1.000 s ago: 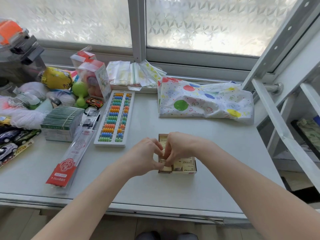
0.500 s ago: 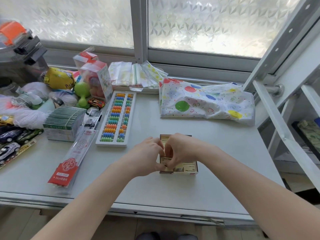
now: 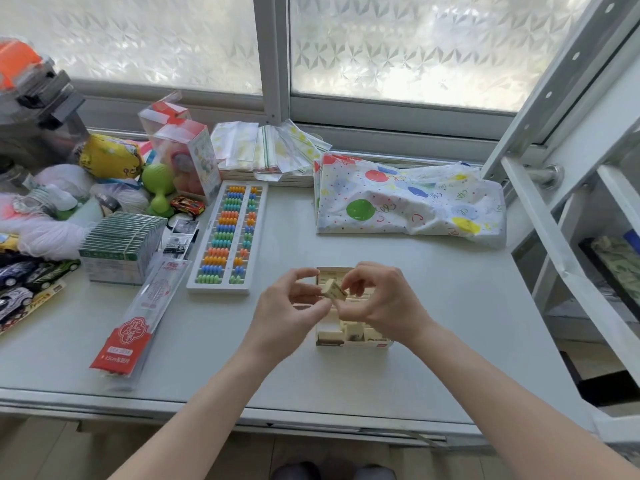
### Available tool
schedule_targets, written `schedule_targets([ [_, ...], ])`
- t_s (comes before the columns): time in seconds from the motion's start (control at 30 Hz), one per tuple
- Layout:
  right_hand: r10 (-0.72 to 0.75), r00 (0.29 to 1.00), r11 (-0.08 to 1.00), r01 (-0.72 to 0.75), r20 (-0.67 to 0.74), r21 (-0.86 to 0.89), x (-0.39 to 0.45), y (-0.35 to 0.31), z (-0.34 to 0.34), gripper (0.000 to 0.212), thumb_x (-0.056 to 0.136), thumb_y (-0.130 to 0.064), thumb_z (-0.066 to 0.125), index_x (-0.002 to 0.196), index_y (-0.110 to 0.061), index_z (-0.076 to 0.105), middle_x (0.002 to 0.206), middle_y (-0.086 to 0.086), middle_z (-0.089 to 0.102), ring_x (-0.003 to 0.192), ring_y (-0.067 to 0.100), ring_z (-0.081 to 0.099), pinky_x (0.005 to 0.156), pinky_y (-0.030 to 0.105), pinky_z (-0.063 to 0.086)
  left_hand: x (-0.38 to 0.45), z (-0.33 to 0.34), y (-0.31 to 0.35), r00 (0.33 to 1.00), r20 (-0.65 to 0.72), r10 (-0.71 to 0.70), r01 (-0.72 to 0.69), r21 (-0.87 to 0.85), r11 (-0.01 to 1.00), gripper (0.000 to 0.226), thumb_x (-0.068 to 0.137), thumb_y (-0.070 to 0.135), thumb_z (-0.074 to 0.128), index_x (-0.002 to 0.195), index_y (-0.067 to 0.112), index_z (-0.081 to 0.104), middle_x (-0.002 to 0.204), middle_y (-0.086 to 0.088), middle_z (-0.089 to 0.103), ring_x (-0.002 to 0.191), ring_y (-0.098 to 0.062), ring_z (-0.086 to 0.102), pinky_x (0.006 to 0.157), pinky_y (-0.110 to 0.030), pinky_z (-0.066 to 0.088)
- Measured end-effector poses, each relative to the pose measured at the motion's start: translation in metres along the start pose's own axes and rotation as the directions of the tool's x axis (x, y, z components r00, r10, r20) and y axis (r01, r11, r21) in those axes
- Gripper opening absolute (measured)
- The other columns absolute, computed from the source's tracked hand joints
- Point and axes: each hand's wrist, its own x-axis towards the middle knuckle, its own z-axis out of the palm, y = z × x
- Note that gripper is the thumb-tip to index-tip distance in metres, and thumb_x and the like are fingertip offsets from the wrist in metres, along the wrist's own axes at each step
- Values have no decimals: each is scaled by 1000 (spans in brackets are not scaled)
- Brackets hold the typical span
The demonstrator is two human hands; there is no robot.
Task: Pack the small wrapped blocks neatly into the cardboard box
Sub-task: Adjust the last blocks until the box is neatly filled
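Note:
A small cardboard box (image 3: 353, 344) sits on the grey table (image 3: 381, 375) in front of me, holding several small cream wrapped blocks (image 3: 355, 330). One wrapped block (image 3: 333, 289) is raised above the box, tilted. My left hand (image 3: 289, 308) pinches its left end with thumb and forefinger. My right hand (image 3: 384, 301) holds its right end from the other side. Both hands hover over the box and hide most of its inside.
A colourful abacus (image 3: 228, 239) lies left of the box. A red-labelled ruler packet (image 3: 138, 320) and a stack of green-edged boxes (image 3: 121, 245) sit further left among toys. A balloon-print bag (image 3: 408, 202) lies behind. A white shelf frame (image 3: 571, 237) stands at the right.
Both hands were down in the box with fingers together. Now they have lifted slightly and hold one wrapped block up above the box.

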Motion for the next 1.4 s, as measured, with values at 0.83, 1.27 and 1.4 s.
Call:
schedule_targets([
  [0.83,218,945,963,-168,243,-213,2,-22,-7,17,69,-25,79,84,-18,73,79,-8,58,72,7,53,70,23,43,12,-11,13,976,176,131,-193,402,895,21,88,13,56,106,24,56,92,11,70,91,-5,64,90,-24,51],
  [1.27,321,885,900,-173,337,-400,12,-26,9,14,70,-21,73,83,-19,72,80,-3,62,80,13,57,68,28,50,16,0,14,955,291,64,-274,775,569,15,83,27,63,92,21,74,103,3,66,102,-13,50,86,-31,49],
  [1.4,334,878,925,-235,342,-300,12,-22,4,9,71,-23,76,74,-15,76,66,-5,62,66,11,57,63,28,50,18,6,16,953,295,66,-287,818,498,18,85,28,60,94,20,74,104,2,63,105,-15,49,80,-30,48],
])
